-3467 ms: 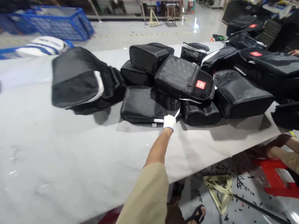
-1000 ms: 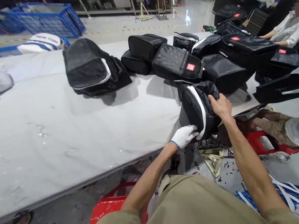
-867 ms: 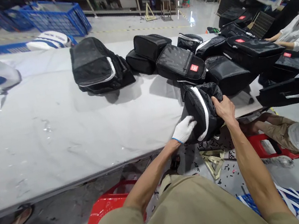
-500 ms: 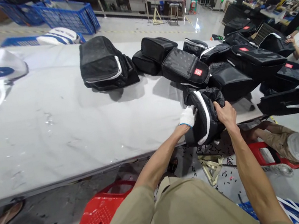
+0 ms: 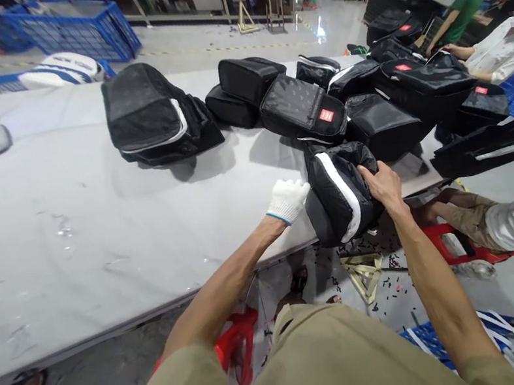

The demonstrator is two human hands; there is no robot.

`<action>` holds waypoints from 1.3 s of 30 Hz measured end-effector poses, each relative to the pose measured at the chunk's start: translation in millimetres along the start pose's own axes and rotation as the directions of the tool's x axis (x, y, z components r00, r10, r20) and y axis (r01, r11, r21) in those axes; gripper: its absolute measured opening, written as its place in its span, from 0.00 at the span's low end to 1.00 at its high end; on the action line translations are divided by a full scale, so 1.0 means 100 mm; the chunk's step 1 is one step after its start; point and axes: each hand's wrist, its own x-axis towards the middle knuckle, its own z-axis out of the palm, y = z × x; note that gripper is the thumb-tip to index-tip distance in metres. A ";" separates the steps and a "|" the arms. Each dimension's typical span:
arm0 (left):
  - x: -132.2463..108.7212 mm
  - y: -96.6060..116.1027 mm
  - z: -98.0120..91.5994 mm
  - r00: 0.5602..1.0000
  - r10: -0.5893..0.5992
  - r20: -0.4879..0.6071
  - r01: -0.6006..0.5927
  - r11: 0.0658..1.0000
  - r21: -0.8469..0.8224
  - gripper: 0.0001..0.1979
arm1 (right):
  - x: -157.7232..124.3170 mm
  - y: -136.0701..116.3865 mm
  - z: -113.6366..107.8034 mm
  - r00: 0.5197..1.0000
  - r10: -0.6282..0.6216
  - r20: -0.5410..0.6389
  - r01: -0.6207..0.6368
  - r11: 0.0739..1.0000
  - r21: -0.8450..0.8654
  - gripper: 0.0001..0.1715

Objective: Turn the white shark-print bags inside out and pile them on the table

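Gripping a black bag (image 5: pixel 338 201) with bare right hand (image 5: pixel 383 183), fingers clenched on its upper edge; gloved left hand (image 5: pixel 287 199) loosely curled, touching its side. Held over the near edge of grey table (image 5: pixel 67 219), just before the pile of black bags (image 5: pixel 360 101).

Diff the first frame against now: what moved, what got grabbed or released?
The black bag with the white stripe left the pile and now hangs over the near table edge. The bare right hand, absent at first, grips its right side. The gloved left hand, gripping it until half a second ago, is now just touching its left side, if at all. The other black bags stayed put.
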 end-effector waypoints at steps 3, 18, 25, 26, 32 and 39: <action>-0.02 -0.03 0.02 0.999 0.041 -0.028 -0.040 0.999 0.025 0.14 | 0.02 0.09 -0.01 1.000 -0.030 0.003 0.030 1.000 0.008 0.31; -0.23 0.71 -0.01 0.966 -0.257 -0.015 0.234 0.902 -0.363 0.19 | 0.13 0.23 0.02 0.998 0.025 -0.051 -0.023 0.998 0.052 0.29; -0.45 1.28 0.27 0.965 -0.243 0.095 0.259 0.847 -0.464 0.18 | 0.09 0.11 0.03 0.999 0.023 -0.029 -0.021 0.997 0.078 0.29; -0.44 1.30 0.29 0.964 -0.246 0.098 0.264 0.852 -0.453 0.17 | 0.08 0.10 0.04 0.999 0.022 -0.027 -0.020 0.997 0.081 0.29; -0.38 1.24 0.30 0.984 -0.134 0.113 0.167 0.914 -0.369 0.15 | 0.06 0.07 0.06 1.000 0.003 -0.024 -0.001 0.996 0.092 0.28; -0.34 1.16 0.36 0.988 -0.030 0.152 0.095 0.894 -0.439 0.14 | 0.07 0.12 0.05 1.000 0.005 -0.022 -0.003 0.996 0.094 0.29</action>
